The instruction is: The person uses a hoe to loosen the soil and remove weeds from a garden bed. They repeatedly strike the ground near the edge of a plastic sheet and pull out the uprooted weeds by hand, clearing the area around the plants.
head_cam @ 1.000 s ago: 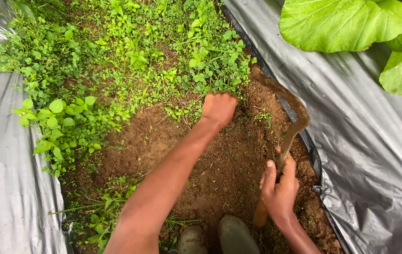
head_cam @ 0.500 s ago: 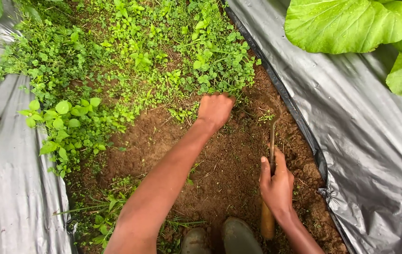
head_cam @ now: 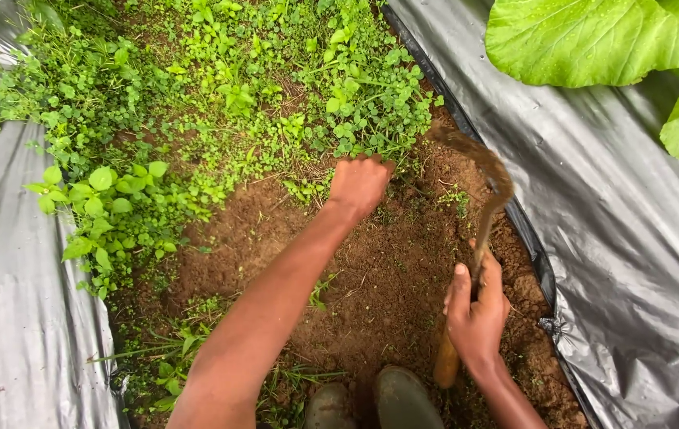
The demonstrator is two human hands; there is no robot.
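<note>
Left hand (head_cam: 359,184) fisted on weeds (head_cam: 355,103) at soil (head_cam: 371,270) edge, gripping to pull; right hand (head_cam: 476,306) wrapped round sickle (head_cam: 482,206), blade raised beside plastic sheet (head_cam: 609,238).

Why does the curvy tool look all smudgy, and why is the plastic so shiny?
Head view: the sickle blade is smeared by motion blur, while the right hand on its handle and the left hand among the weeds look sharp; soft daylight gives pale glare on the plastic sheet.

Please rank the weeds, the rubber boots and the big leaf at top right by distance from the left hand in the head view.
1. Weeds, touching the left hand.
2. Rubber boots, bottom centre.
3. Big leaf, top right, over the plastic sheet.
</note>
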